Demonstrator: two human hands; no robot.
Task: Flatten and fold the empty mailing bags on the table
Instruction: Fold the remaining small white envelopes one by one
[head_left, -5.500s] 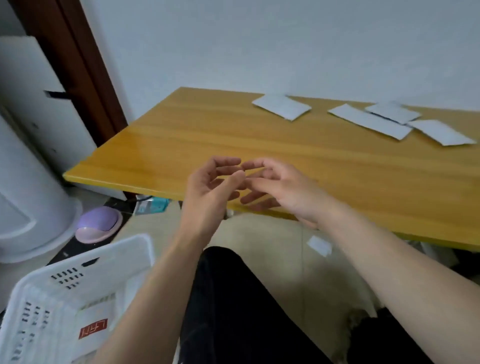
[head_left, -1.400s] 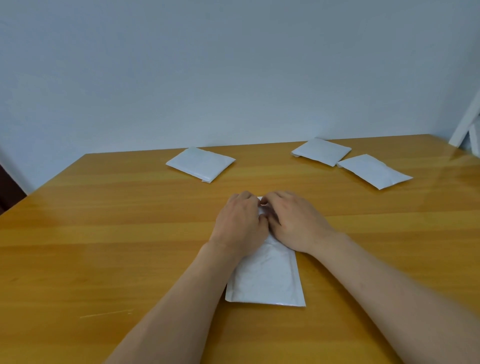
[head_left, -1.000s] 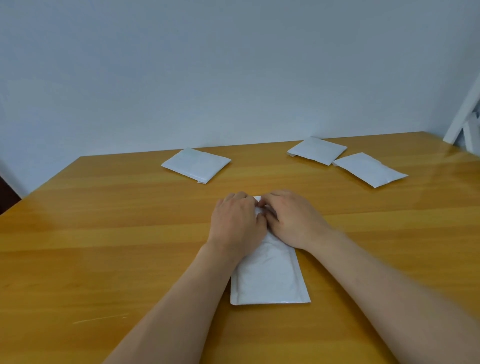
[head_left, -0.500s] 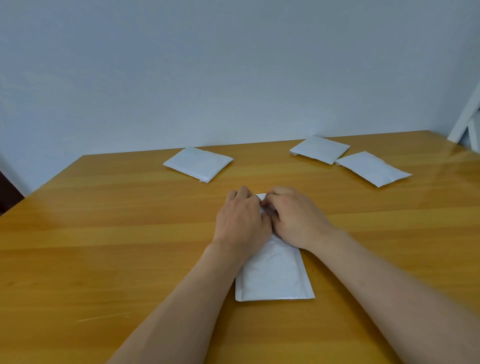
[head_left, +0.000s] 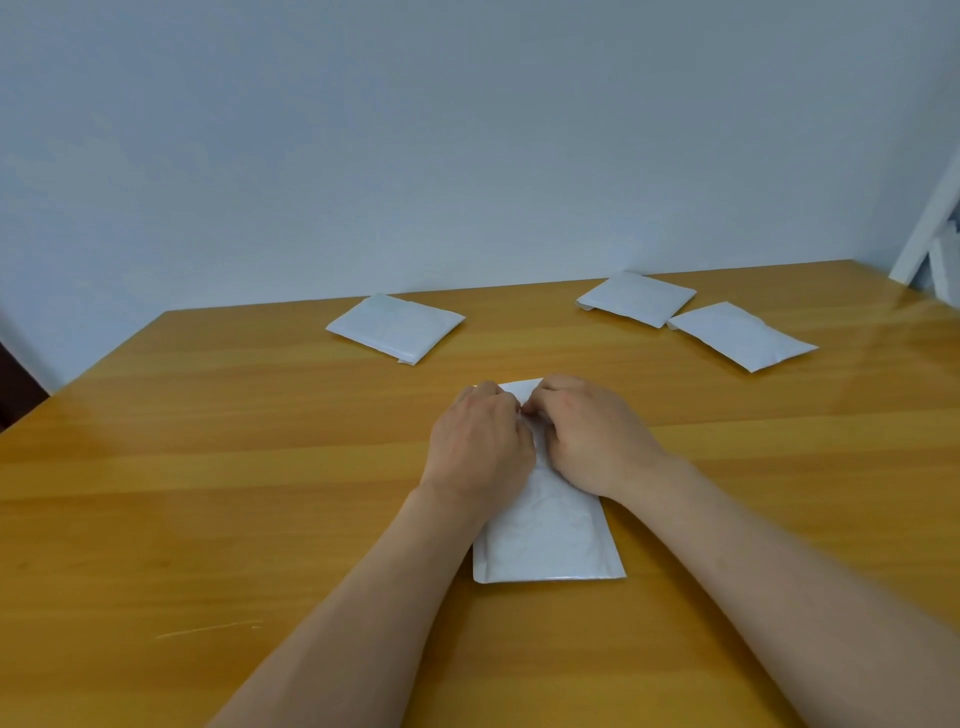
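White padded mailing bag (head_left: 550, 540), unfolded, lies lengthwise at the counter's (head_left: 208, 467) near centre. Left hand (head_left: 475, 441) and right hand (head_left: 592, 436) rest side by side on its far end, fingers curled down onto the edge; whether they pinch or merely press it cannot be told. Step in hand, by judgement: flattening, or starting the fold. Next move likely calls for drawing the far end toward the near edge, corners matched. Three other bags (head_left: 397, 326) (head_left: 636, 297) (head_left: 740, 335) lie well apart toward the wall.
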